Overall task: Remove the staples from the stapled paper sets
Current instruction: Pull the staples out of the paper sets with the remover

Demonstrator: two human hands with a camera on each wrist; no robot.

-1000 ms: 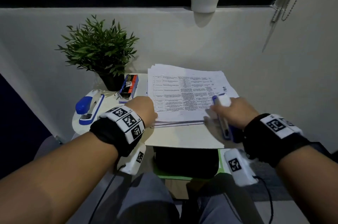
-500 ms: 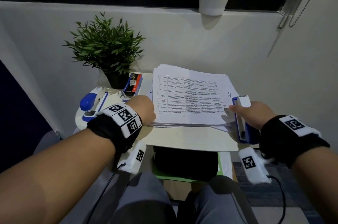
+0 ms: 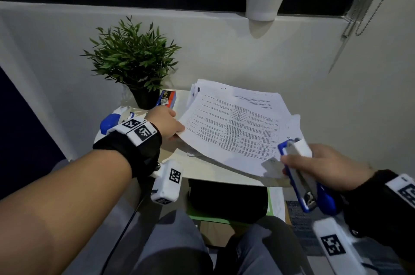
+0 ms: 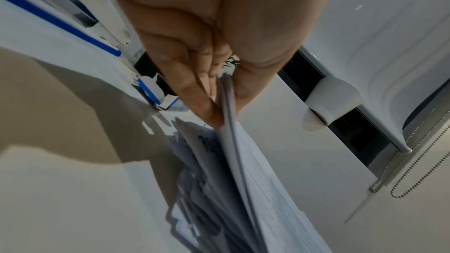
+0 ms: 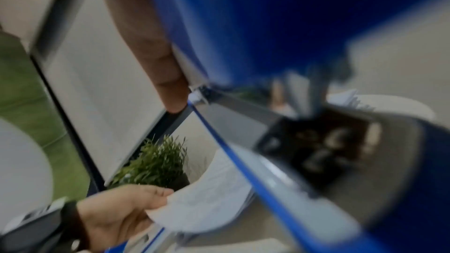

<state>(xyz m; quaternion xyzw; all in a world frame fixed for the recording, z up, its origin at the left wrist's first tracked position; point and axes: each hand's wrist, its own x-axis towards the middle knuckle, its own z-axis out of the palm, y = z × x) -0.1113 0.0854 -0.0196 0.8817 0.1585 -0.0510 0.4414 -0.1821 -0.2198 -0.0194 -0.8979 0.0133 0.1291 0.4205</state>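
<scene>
Left hand [image 3: 167, 125] pinches the top paper set [image 3: 233, 131] lifted off the table [image 3: 215, 172] stack, right hand [image 3: 325, 167] grips the blue stapler [image 3: 302, 181] at the right; keep the stapled corner taut and flat.

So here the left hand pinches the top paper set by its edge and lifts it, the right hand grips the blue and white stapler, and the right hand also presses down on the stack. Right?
Not quite: the right hand presses on nothing. In the head view it only grips the stapler beside the stack. The left hand does pinch the lifted paper set.
</scene>
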